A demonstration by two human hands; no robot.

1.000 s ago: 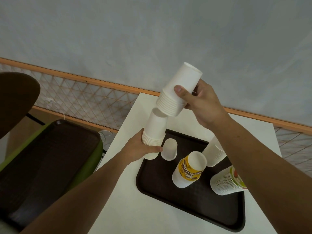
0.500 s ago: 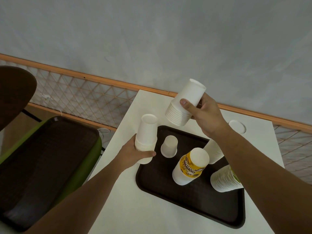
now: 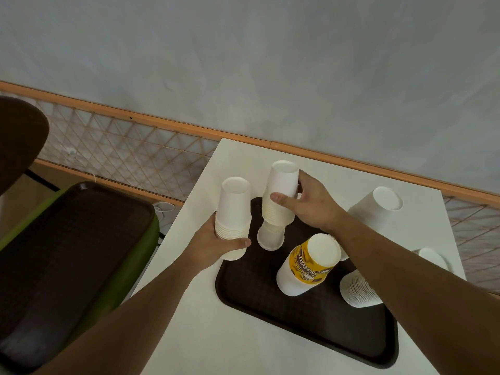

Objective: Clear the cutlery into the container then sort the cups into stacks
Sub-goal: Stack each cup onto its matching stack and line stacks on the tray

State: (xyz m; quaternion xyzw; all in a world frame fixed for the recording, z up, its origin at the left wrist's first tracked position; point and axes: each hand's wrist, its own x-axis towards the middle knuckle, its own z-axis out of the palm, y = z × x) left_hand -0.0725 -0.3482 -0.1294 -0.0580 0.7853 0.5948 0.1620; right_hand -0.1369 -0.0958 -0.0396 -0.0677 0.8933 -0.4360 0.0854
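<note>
Left hand (image 3: 216,246) is gripping 1 upside-down white cup stack (image 3: 234,204) at the left edge of the dark tray (image 3: 311,328), while the right hand (image 3: 311,207) is clasping a 2nd stack (image 3: 281,190) over a lone small cup (image 3: 270,238), apparently to cap it.

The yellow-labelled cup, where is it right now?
Head view: the yellow-labelled cup stands upside down on the dark tray, right of centre, between a small white cup and a cup stack.

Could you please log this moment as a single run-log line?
phase: cup sorting | left hand: grips white stack at tray edge | right hand: holds second stack over small cup | tray: carries yellow-printed stack
</note>
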